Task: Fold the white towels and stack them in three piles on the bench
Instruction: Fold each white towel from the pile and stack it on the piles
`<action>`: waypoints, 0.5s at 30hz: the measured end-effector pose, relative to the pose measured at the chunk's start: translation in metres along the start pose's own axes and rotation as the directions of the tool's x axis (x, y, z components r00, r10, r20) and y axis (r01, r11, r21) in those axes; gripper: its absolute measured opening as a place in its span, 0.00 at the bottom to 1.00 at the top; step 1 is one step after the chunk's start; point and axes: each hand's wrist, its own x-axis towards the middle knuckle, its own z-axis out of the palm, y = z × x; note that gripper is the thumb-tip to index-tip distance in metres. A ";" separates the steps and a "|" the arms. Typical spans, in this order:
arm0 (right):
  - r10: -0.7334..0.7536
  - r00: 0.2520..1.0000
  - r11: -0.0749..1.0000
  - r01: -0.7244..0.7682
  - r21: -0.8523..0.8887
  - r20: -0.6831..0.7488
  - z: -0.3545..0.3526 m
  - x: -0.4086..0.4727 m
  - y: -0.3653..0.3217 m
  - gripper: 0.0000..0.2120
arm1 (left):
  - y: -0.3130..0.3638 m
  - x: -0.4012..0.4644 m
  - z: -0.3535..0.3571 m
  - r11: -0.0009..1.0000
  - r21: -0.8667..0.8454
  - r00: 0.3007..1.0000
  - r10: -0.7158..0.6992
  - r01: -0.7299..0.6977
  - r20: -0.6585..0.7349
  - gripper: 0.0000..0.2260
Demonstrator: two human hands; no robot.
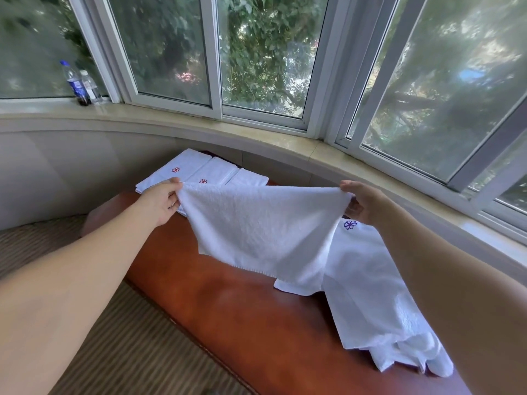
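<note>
Embroidery first: we note a small red pinwheel-like emblem on each of two folded towels (196, 171) at the far end of the bench (228, 303), and a purple one of the same shape on the loose towel heap (370, 280) lying on the bench to our right; none of these carries letters we can read. Two bottles (81, 84) stand on the window sill (199, 129) at far left, one with a blue cap and blue label, its print too small to make out. We hold one white towel (262, 232) spread in the air above the bench, between both hands. Our left hand (161, 201) pinches the towel's upper left corner, thumb on top, fingers curled beneath the cloth. Our right hand (363, 202) grips the upper right corner the same way, fingers folded under the edge. The top edge runs nearly taut from hand to hand; the rest hangs down, its lower right corner touching the heap. The folded towels lie side by side in a row just behind our left hand. Striped carpet (128, 337) shows beside the bench.
</note>
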 end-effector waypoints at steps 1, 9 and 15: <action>-0.053 0.998 0.998 0.052 -0.028 -0.024 0.000 -0.001 0.001 0.06 | -0.001 0.000 0.000 1.000 0.008 1.000 0.009 -0.009 -0.004 0.07; -0.190 0.974 0.882 0.225 -0.414 0.124 0.001 -0.008 -0.001 0.16 | 0.002 -0.002 -0.007 0.931 0.338 0.990 0.144 -0.136 0.003 0.13; -0.490 0.858 0.376 0.366 -0.851 0.152 0.014 -0.008 0.004 0.10 | 0.004 0.004 -0.011 0.514 0.788 0.915 0.373 -0.340 0.152 0.10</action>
